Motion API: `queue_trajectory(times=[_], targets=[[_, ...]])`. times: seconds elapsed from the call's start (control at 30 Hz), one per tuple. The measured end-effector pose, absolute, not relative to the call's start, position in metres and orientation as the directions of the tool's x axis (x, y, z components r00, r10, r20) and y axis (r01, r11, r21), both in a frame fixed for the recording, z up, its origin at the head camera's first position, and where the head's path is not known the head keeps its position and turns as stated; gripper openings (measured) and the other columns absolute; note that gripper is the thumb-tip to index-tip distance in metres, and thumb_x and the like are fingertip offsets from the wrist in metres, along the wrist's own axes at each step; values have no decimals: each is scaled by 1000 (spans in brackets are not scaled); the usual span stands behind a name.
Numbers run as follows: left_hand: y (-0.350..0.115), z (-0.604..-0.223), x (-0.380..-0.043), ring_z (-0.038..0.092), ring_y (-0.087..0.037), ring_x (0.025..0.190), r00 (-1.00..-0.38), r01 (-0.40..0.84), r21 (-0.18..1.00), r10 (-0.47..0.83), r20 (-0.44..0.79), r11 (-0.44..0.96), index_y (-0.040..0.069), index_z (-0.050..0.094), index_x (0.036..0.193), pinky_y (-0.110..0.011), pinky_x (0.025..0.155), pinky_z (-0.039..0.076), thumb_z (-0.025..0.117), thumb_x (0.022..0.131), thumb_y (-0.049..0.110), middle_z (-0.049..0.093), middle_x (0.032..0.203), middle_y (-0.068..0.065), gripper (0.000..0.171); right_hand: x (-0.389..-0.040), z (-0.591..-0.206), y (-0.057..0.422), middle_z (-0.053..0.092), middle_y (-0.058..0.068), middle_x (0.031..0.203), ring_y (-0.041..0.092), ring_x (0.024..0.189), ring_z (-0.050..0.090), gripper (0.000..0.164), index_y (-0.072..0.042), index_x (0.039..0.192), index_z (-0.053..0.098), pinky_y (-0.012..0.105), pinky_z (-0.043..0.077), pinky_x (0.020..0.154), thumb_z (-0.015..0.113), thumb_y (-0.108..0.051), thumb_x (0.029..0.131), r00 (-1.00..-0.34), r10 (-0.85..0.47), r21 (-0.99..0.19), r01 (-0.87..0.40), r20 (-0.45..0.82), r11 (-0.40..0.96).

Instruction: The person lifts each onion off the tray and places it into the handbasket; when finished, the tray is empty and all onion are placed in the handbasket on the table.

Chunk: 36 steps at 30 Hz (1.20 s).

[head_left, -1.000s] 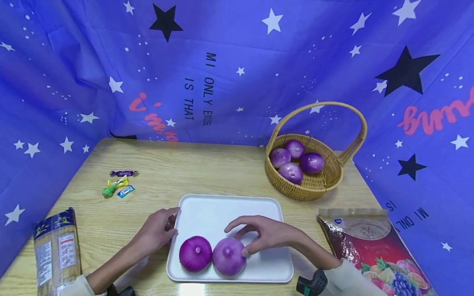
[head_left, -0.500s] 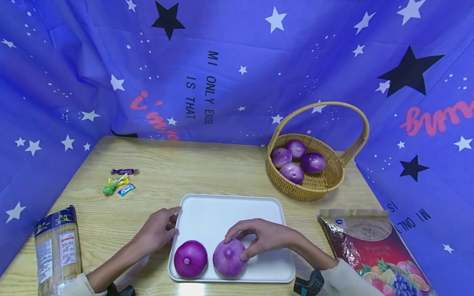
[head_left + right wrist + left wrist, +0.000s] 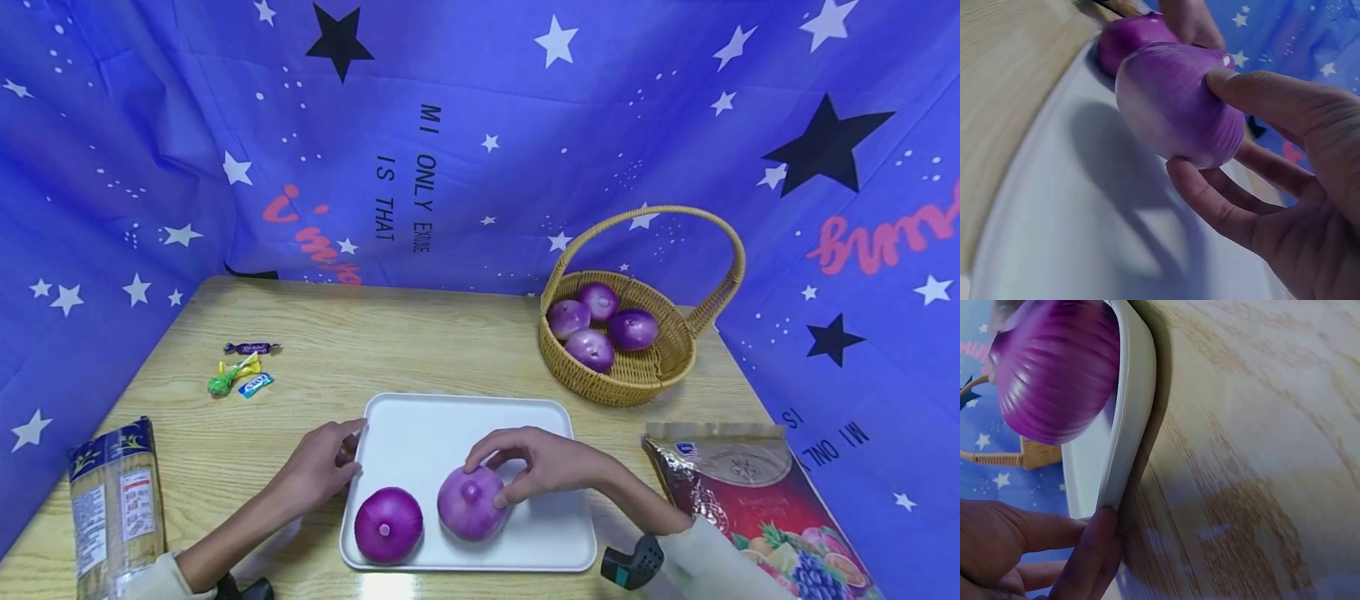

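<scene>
A white tray [image 3: 420, 433] lies on the table near me, and my left hand [image 3: 318, 467] pinches its left rim between thumb and fingers. My right hand [image 3: 543, 462] grips a light purple onion [image 3: 468, 512] over the tray's front part, thumb on one side and fingers on the other. In the right wrist view this onion [image 3: 1175, 103] is tilted, with its shadow on the tray. Left of it a darker purple onion [image 3: 388, 529] sits in the tray's front left corner, apart from the held one. The left wrist view shows the dark onion [image 3: 1060, 369] close to the rim.
A wicker basket [image 3: 622, 387] with a tall handle holds several purple onions at the back right. A red fruit-print bag [image 3: 765, 500] lies at the right. On the left are a pack of noodles [image 3: 116, 500] and several wrapped sweets [image 3: 243, 375]. Starry blue cloth surrounds the table.
My right fingers have taken hold of the light onion and moved it slightly right and away from me. The darker onion has rolled a little left and forward. My left hand stays at the rim.
</scene>
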<state>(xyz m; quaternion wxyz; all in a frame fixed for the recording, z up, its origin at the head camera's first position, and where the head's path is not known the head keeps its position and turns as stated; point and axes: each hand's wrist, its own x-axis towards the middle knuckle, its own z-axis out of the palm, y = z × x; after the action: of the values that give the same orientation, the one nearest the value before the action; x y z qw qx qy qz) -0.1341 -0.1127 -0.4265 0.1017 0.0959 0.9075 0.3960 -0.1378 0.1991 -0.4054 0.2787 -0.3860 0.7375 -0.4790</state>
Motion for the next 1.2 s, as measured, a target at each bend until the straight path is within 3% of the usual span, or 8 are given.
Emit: queue_trajectory(times=[0.17,0.6,0.9,1.2], targets=[[-112,-426,-133,57,-15,72,-960,90,737,255,-114,669,-2,45,124,-14,48,48,64,70,-9,56,86,-11,58,-143,-384,210,51,10,117,27,110,47,45,-4,116,52,43,39,92,67,-4,74,-575,-818,-943,-258,-25,210],[-111,-424,-133,56,-14,71,-958,106,727,265,-107,678,-3,45,124,-14,49,47,64,69,-9,56,87,-11,58,-178,-362,280,46,4,125,28,113,44,45,-16,120,52,38,45,86,66,-13,77,-767,-635,-912,-190,-93,363],[-112,-423,-134,57,-14,70,-958,114,722,267,-101,683,-4,45,124,-15,51,48,64,70,-8,56,88,-11,57,-199,-342,335,44,8,124,33,111,43,45,-9,121,50,32,49,81,64,-10,79,-867,-497,-896,-192,-36,400],[-111,-426,-133,56,-14,69,-958,95,735,261,-115,672,-3,45,124,-15,49,48,64,70,-8,56,89,-11,57,-212,-339,385,42,11,125,25,106,52,47,-12,126,44,44,48,80,60,-13,82,-921,-376,-908,-65,-106,414]])
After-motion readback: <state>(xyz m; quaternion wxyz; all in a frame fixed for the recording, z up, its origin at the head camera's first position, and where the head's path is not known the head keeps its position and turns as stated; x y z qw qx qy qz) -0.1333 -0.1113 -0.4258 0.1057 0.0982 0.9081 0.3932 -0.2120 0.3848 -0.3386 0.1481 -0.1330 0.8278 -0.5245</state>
